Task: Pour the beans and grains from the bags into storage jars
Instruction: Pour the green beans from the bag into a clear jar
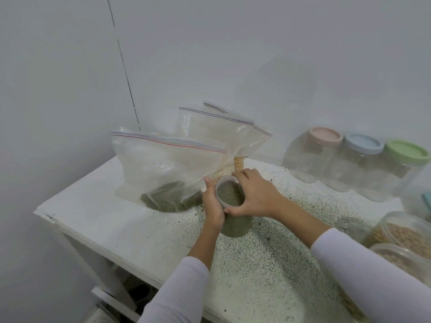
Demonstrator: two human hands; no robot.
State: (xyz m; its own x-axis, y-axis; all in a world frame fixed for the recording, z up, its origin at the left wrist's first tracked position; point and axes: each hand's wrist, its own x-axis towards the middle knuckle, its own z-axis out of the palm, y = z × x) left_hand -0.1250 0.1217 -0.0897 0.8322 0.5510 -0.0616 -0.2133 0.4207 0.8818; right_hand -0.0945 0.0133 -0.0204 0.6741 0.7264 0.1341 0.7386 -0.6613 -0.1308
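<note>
Centrally, on the speckled white table [268, 271]: an open clear jar [233, 206], no lid on it, filled nearly to the rim with small green beans. Clasped from both sides by two hands. Left hand [212, 206] pressed against the jar's left wall, fingers curled round it, thumb up near the rim. Right hand [253, 194] wrapped over the right side, fingers reaching across the far rim, thumb hooked along the near edge. Both hands thus narrow, closed on the jar, white sleeves [363, 269] trailing back toward the camera.

Just left of the jar, touching or nearly touching the left hand: a large zip bag [163, 164], mostly slack and upright, with a small heap of the same green beans left in its bottom corner. Behind it, two more zip bags [219, 134] leaning together, seals closed at the top, pale grain and yellow kernels showing low down right behind the jar.

Further right along the wall, well apart from the hands: three clear jars in a row, apparently empty, lidded pink [324, 136], blue [363, 143] and green [407, 152]. At the right edge of the table, nearer the camera: two more clear containers [405, 234] holding tan, rounded beans or grains, partly cut off by the frame; exact kind not discernible. Beyond them a further clear container, mostly out of view.

Plain pale wall [233, 54] behind, with a thin dark line running down it to the table's back corner. Below the table's front edge, a lower shelf, dim and indistinct.
</note>
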